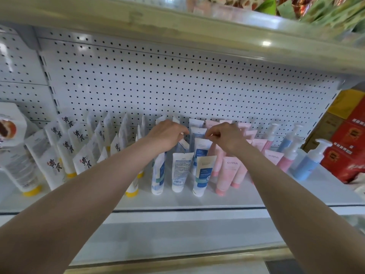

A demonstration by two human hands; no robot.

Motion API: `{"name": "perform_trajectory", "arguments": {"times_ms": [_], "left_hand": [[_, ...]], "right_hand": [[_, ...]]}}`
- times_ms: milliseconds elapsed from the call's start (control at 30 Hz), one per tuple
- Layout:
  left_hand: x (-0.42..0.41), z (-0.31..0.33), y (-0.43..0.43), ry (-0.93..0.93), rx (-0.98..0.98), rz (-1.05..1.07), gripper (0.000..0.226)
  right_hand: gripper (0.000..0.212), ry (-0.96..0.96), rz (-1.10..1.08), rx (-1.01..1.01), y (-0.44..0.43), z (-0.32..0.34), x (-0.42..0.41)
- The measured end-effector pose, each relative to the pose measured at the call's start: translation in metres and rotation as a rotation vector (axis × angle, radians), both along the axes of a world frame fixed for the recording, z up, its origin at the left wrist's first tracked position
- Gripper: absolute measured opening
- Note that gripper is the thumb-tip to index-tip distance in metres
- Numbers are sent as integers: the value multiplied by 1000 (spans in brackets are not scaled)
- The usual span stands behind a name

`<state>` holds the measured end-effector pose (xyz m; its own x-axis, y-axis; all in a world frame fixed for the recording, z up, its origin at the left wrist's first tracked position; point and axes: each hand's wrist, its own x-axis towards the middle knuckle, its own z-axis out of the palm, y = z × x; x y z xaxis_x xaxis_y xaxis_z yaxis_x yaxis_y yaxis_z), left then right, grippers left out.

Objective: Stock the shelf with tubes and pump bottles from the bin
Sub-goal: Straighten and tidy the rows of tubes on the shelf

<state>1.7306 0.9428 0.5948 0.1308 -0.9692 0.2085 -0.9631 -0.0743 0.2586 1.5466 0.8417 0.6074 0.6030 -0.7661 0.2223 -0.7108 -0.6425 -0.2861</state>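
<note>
Fingers (183, 133) of the left hand (167, 135) curl round the upward crimped end of a tilted tube (182, 145); the right hand's (227, 138) grip is unclear.

Back panel (177, 80), behind both hands: perforated sheet metal, white, matt.
Shelf deck (256, 196), below the hands: smooth white painted metal, faint sheen.
Blue-and-white tubes (180, 171), below the left hand (167, 135): soft plastic, satin.
Pink tubes (227, 175), below the right hand (227, 137): plastic, slightly glossy.
Pump bottles (308, 163), right of the right hand: smooth translucent plastic.
</note>
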Motion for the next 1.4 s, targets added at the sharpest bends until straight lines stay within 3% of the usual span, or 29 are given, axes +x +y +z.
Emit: {"name": "perform_trajectory", "arguments": {"times_ms": [333,533,700,1133,1400], "left_hand": [[15,-8,-18,-25,58,-151,25],[18,-13,-28,4,0,-112,39],[15,-4,-25,40,22,-142,7],[15,-9,-12,128,-10,-64,18],[15,-7,4,75,-81,-44,24]], "right_hand": [[25,-28,-75,-3,-4,-12,13],[22,45,-24,63,-14,-19,20],[13,27,50,64,-23,-13,20],[14,97,112,49,-20,-12,23],[13,-30,141,75,2,-6,22]]}}
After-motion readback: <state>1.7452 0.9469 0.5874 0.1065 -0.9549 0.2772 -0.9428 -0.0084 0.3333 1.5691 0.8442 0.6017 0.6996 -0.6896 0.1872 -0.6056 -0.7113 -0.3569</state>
